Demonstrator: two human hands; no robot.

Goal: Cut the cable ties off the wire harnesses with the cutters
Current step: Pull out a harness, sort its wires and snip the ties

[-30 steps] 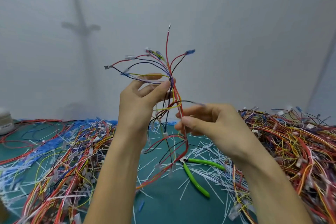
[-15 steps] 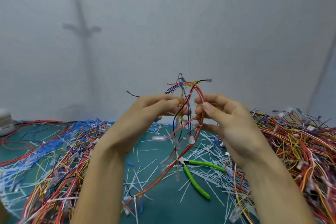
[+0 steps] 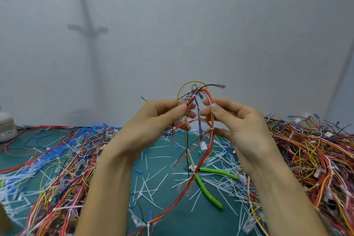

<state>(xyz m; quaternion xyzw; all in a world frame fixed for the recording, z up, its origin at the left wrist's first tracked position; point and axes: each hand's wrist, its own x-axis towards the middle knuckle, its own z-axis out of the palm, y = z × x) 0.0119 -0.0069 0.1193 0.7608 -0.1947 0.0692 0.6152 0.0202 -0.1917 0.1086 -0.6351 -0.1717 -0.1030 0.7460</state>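
A person is holding a wire harness (image 3: 200, 120) up in front of a pale wall, above a green worktop (image 3: 191, 222). The left hand (image 3: 153, 126) is pinching several of its wires between thumb and curled fingers (image 3: 182, 108). The right hand (image 3: 241, 126) is pinching a red and yellow strand just beside it, near a white cable tie (image 3: 211, 130) binding the bundle. Green-handled cutters (image 3: 208, 191) are lying untouched on the worktop below, among white cut tie scraps (image 3: 153, 184). Tangled wire heaps are lying at the left (image 3: 57, 168) and right (image 3: 306, 149).
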